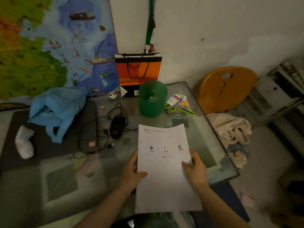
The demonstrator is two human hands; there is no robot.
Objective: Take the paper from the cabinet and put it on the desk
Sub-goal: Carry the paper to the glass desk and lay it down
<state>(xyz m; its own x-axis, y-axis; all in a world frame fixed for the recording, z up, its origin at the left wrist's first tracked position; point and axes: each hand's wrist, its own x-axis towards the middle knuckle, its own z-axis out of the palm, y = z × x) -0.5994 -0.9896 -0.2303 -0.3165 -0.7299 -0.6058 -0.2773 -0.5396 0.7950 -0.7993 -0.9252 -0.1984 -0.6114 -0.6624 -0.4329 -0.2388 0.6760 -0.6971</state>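
Observation:
A white printed sheet of paper [164, 170] hangs above the near right part of the glass-topped desk [213, 145], its lower end reaching past the desk's front edge. My left hand [131, 171] grips its left edge with the thumb on top. My right hand [195, 168] grips its right edge the same way. The sheet carries lines of text and three small pictures in a row. The cabinet is not clearly in view.
On the desk lie a black mouse [117, 126] with a tangled cable, a green cylinder [152, 98], a blue bag [56, 111], a striped gift bag [138, 73] and cards [176, 102]. An orange chair [225, 88] with cloth [232, 129] stands to the right.

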